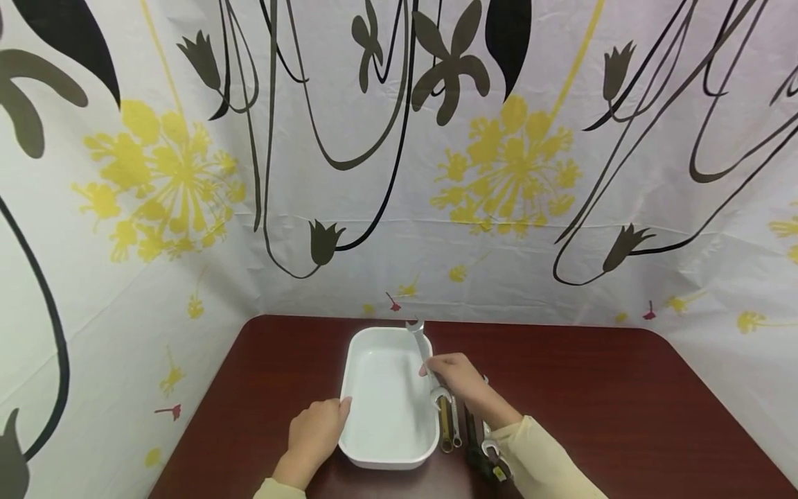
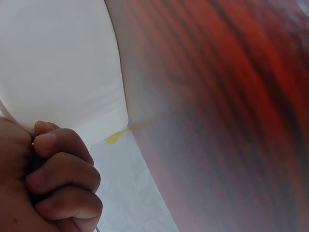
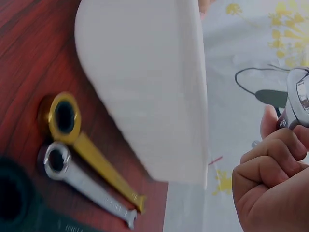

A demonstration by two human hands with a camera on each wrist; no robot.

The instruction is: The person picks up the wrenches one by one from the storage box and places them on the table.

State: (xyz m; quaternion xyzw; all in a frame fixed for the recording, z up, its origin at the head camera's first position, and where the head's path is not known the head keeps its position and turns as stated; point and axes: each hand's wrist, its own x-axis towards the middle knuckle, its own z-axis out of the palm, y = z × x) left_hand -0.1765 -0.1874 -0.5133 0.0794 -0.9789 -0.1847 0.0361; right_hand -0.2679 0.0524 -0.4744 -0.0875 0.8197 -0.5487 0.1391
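A white rectangular tray (image 1: 388,409) stands on the table. My left hand (image 1: 316,431) grips its left rim, and in the left wrist view the curled fingers (image 2: 67,179) lie against the tray's wall. Over the tray's right rim, my right hand (image 1: 458,378) holds a silver open-ended wrench (image 1: 420,341) by its middle. One of its jaws points to the far side, the other toward me. Part of its chrome head (image 3: 298,99) shows in the right wrist view, above the curled fingers of the right hand (image 3: 275,169).
Right of the tray lie a gold wrench (image 3: 106,164), a slim silver wrench (image 3: 87,186) and a dark ring-ended wrench (image 3: 19,203). Further tools, including a silver open-ended one (image 1: 490,447), lie partly under my right forearm. A patterned curtain (image 1: 386,194) hangs behind the brown table (image 1: 592,395).
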